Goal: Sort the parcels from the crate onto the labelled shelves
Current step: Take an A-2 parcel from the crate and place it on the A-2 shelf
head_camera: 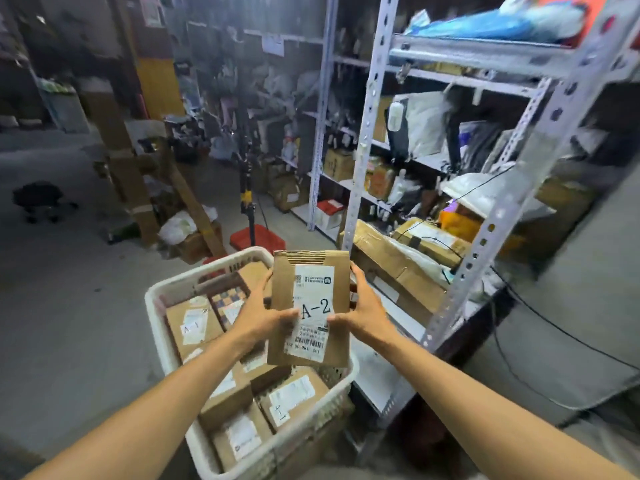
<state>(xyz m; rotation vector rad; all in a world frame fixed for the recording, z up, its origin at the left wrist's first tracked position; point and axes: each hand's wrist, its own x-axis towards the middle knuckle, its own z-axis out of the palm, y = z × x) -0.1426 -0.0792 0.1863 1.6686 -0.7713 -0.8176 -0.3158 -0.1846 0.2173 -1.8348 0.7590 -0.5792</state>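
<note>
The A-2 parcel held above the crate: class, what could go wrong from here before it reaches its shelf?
The A-2 parcel is gripped only at its sides by the left hand and right hand, so it might slip back into the crate. An A-1 parcel lies there too, and no shelf mark is legible here, so misfiling is possible.

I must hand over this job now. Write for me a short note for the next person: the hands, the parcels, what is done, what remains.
Left hand and right hand both grip one parcel, labelled A-2, above the crate.
Crate: several boxes inside, two show A-1.
Done: the A-2 parcel is out of the crate.
Left: place it on the rack at the right; shelf labels are unreadable here. Then sort the boxes.
</note>
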